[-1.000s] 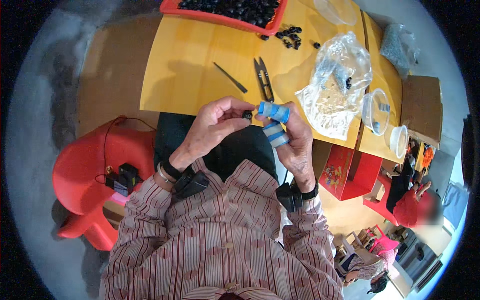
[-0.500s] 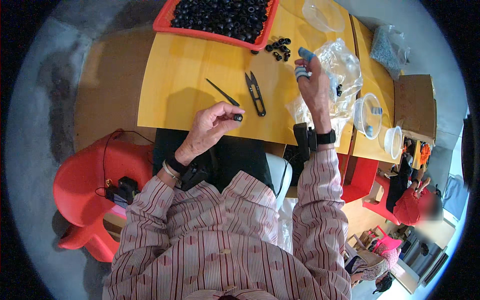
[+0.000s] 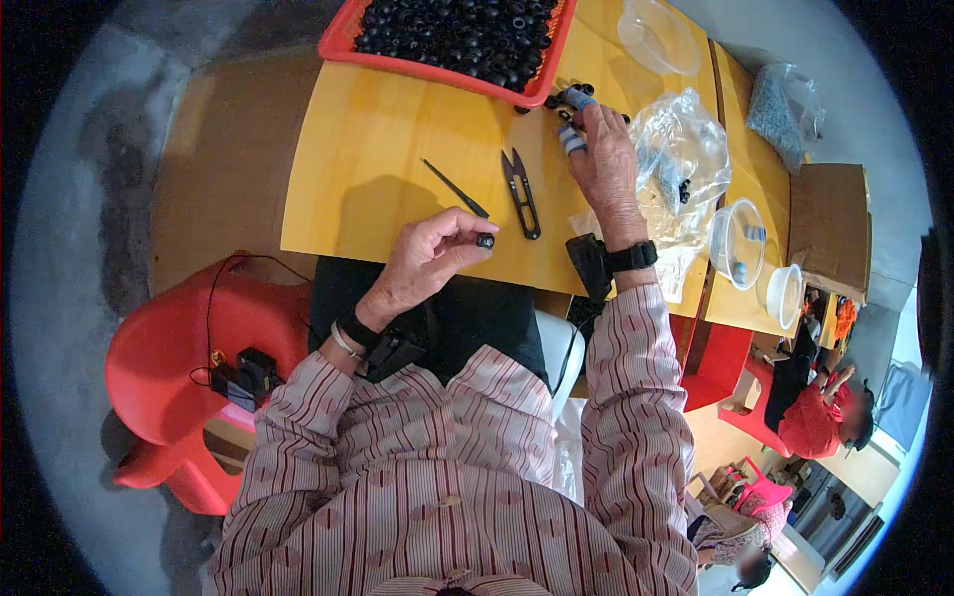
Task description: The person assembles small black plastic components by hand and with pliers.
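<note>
My left hand (image 3: 419,260) is closed, pinching a small black ring-like part (image 3: 485,240) between thumb and fingertips above the table's near edge. My right hand (image 3: 606,164) reaches over several loose black parts (image 3: 586,89) beside the red basket. Its thumb and forefinger wear grey-blue finger covers and stand apart, with black parts close to their tips. In front of my left hand lie a thin black pointed tool (image 3: 454,187) and black thread snips (image 3: 520,194), both resting on the table.
A red plastic basket (image 3: 437,72) full of black parts stands at the table's far side. Rightward are a clear plastic bag (image 3: 686,139), clear tubs (image 3: 736,238), a bag of blue-grey pieces (image 3: 780,114) and a cardboard box (image 3: 833,223). Other people sit at far right.
My right hand has moved forward and left, from beside the clear bag to the loose black parts. My left hand still holds its part in nearly the same place. The view has shifted slightly.
</note>
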`<state>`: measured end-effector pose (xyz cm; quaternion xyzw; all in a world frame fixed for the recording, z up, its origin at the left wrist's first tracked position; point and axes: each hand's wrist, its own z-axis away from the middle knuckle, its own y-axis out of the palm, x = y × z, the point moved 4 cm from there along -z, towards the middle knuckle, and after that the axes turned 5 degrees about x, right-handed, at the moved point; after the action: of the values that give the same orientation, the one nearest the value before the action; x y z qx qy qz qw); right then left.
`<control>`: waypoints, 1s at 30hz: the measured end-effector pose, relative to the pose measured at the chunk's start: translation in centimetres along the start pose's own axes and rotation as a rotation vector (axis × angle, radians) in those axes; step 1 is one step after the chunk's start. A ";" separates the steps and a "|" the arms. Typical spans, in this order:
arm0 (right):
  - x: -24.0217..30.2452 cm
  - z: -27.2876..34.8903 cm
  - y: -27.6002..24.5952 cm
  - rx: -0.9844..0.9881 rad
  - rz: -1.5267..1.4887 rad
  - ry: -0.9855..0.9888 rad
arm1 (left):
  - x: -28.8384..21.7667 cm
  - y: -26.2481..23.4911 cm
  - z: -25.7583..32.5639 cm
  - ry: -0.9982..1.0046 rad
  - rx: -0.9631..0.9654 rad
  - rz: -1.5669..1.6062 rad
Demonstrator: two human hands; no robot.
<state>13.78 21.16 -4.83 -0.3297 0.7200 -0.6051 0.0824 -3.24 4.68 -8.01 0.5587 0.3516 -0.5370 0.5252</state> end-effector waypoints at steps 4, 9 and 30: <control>-0.6 0.3 0.5 -0.009 0.034 0.008 | -0.1 0.0 0.1 0.015 -0.014 -0.002; 1.2 1.9 -1.9 -0.032 -0.261 0.115 | 0.2 -0.1 0.0 0.024 -0.031 0.024; 11.0 10.8 -4.7 0.178 -1.337 0.293 | -3.2 1.8 3.1 0.155 -0.036 -0.004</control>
<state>12.68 5.82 -0.19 -0.6099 0.3131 -0.6211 -0.3797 -2.78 1.85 -4.15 0.5882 0.4018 -0.4867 0.5056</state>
